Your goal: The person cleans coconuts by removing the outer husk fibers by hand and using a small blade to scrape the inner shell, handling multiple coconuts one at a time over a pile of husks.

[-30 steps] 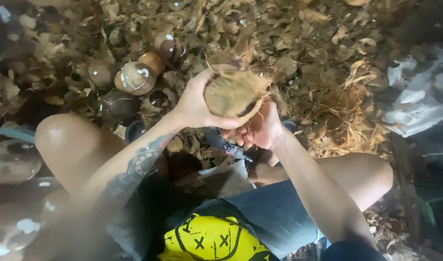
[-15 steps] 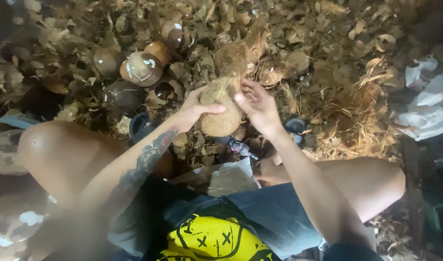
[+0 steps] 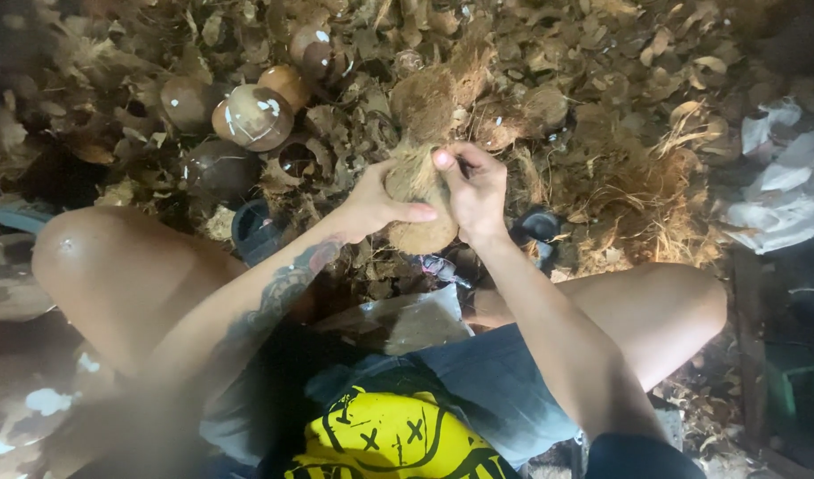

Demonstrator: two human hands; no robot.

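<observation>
Both hands grip a brown, fibrous coconut [image 3: 422,213] held above the lap, between the knees: the left hand [image 3: 371,202] cups its side with the thumb laid across the front, while the right hand [image 3: 474,186] clamps over the top, fingers dug into the loose husk fibre. By the look of it, this is husk-stripping — the grip suits pulling a strip away while the left steadies the shell. Peeled coconuts [image 3: 251,115] lie among husk scraps [image 3: 620,80] on the ground.
</observation>
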